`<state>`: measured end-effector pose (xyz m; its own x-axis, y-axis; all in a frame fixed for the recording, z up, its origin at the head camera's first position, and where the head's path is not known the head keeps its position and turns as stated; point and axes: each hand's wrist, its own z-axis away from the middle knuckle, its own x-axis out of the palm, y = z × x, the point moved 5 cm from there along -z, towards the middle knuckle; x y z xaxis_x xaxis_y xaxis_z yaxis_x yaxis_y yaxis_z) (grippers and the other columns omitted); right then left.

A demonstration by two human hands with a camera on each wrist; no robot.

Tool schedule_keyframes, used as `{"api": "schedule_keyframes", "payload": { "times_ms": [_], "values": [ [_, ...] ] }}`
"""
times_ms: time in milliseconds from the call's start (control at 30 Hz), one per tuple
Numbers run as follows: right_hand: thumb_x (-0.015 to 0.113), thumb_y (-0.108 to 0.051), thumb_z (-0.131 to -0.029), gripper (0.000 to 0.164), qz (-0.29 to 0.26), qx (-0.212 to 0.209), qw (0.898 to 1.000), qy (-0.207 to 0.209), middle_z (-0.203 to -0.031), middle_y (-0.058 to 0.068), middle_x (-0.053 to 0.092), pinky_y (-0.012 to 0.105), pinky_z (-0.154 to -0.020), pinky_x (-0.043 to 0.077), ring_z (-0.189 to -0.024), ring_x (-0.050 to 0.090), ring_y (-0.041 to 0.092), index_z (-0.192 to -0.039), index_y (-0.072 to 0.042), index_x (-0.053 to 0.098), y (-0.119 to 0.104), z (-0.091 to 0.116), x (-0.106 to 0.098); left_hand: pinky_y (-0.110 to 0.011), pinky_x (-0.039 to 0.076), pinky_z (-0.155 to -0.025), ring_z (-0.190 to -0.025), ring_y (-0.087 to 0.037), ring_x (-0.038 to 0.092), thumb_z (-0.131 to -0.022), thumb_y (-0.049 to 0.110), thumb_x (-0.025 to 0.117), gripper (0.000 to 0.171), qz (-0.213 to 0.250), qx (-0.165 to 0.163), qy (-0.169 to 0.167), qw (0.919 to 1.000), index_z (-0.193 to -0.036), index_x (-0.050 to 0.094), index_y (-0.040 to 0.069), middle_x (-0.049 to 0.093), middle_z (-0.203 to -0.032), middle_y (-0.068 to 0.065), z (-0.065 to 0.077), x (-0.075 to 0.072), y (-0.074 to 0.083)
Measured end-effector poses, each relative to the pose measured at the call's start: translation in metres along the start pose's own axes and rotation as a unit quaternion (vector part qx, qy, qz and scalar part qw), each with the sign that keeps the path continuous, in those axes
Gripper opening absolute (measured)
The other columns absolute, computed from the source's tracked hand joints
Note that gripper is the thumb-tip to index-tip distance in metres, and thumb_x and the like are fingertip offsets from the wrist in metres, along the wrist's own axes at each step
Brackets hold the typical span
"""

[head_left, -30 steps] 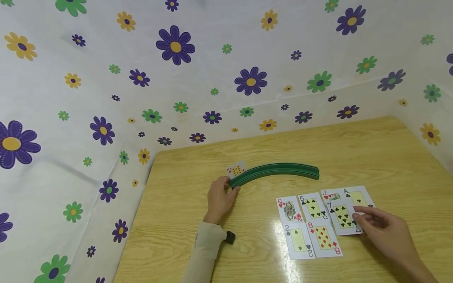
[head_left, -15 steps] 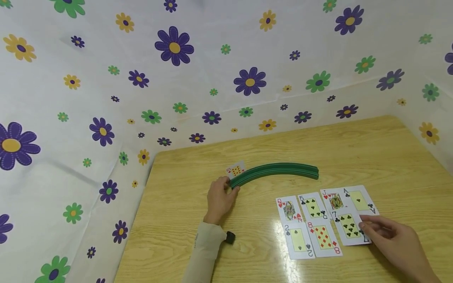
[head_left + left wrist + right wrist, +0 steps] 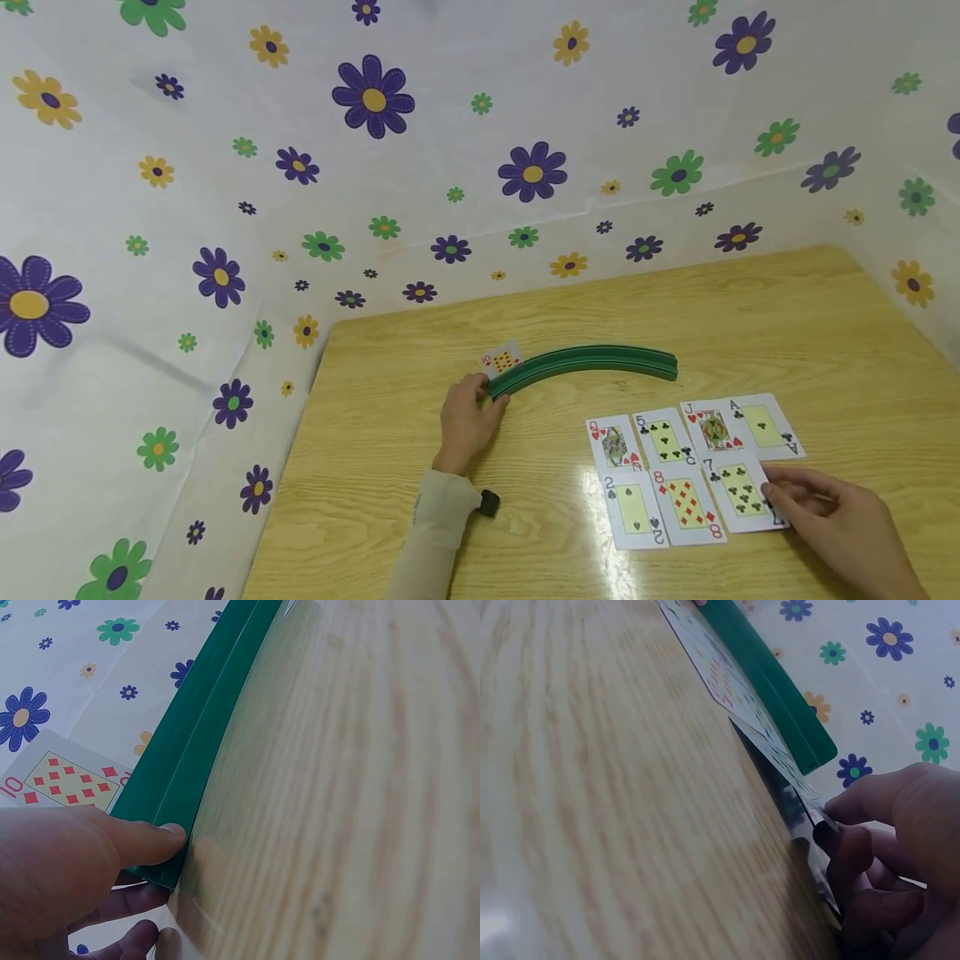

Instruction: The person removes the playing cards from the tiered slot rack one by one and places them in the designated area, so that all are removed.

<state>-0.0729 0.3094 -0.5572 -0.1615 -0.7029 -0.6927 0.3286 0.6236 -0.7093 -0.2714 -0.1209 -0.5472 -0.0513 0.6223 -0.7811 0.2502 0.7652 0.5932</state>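
Observation:
My left hand holds the left end of a curved green card holder, thumb on top and fingers underneath in the left wrist view. A ten of diamonds stands in the holder near that hand. At the right, my right hand pinches the right edge of a seven of clubs between thumb and fingers. In the right wrist view this card is tilted, its near edge raised off the table. It lies below the jack of hearts, beside the eight of diamonds.
Face-up cards lie close together on the wooden table: a queen of hearts, five of clubs, two of spades and ace of clubs. A flowered white cloth walls the back and sides.
My right hand has drawn the seven of clubs down and slightly right, off the jack of hearts, whose face is now mostly uncovered. The left hand and holder stay in place.

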Motion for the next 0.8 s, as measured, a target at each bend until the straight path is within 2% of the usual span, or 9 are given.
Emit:
{"api": "schedule_keyframes", "payload": {
  "times_ms": [233, 500, 800],
  "values": [
    [0.076, -0.026, -0.105, 0.036, 0.023, -0.007, 1.000, -0.002, -0.094, 0.008, 0.081, 0.020, -0.059, 0.047, -0.064, 0.058, -0.001, -0.126, 0.003, 0.078, 0.0005, 0.0020, 0.0001, -0.048, 0.054, -0.088, -0.103, -0.031, 0.066, -0.098, 0.024, 0.083, 0.026, 0.000, -0.004, -0.004, 1.0000, -0.113, 0.073, 0.005, 0.077, -0.111, -0.013, -0.0008, 0.0010, -0.0012],
    [0.071, -0.036, -0.108, 0.041, 0.017, 0.024, 1.000, -0.009, -0.110, 0.018, 0.082, 0.021, -0.059, 0.046, -0.066, 0.057, 0.001, -0.128, -0.001, 0.078, 0.0023, 0.0005, -0.0011, -0.048, 0.055, -0.087, -0.102, -0.031, 0.067, -0.098, 0.024, 0.083, 0.025, 0.000, 0.001, 0.000, 1.0000, -0.111, 0.073, 0.006, 0.078, -0.110, -0.012, -0.0010, -0.0001, -0.0013],
    [0.074, -0.024, -0.106, 0.031, 0.018, 0.000, 1.000, 0.015, -0.099, 0.013, 0.080, 0.018, -0.059, 0.045, -0.065, 0.056, -0.001, -0.125, 0.001, 0.079, -0.0053, -0.0036, -0.0005, -0.049, 0.055, -0.087, -0.102, -0.032, 0.067, -0.097, 0.023, 0.083, 0.025, 0.005, 0.004, 0.003, 1.0000, -0.110, 0.073, 0.005, 0.078, -0.110, -0.013, -0.0007, 0.0005, -0.0018]
  ]
}}
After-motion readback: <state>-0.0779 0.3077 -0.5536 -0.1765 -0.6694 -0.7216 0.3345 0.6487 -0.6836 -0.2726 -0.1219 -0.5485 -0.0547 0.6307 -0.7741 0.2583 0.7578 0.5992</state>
